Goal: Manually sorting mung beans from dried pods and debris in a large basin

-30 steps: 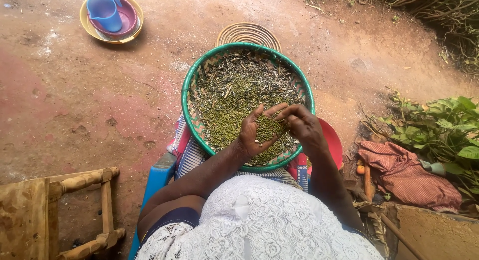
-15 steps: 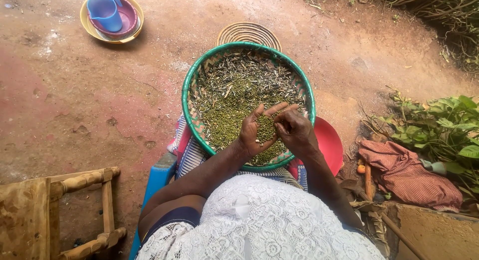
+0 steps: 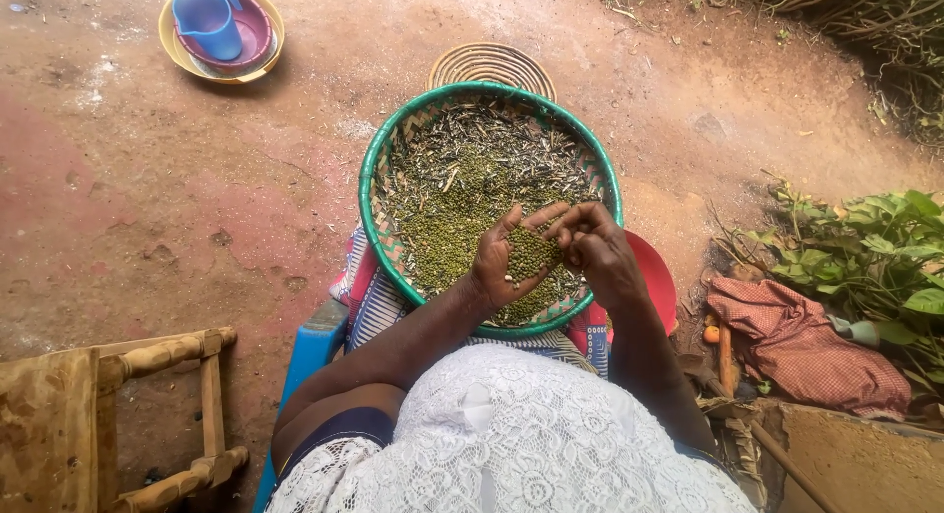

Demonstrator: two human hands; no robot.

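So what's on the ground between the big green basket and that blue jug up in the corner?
In the head view, only bare reddish dirt lies between the green-rimmed basket and the blue jug, which sits in stacked bowls.

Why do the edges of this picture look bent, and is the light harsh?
Head view: the wide lens bows the edges, as at the wooden chair frame; soft, even daylight, no hard shadows or glare; the round green-rimmed woven basket and left hand are sharp.

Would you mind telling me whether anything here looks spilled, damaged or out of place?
Nothing stands out. The green seeds and dry husks lie inside the basket, the left hand cups a small heap, and the right hand picks at it. No seeds show on the ground.
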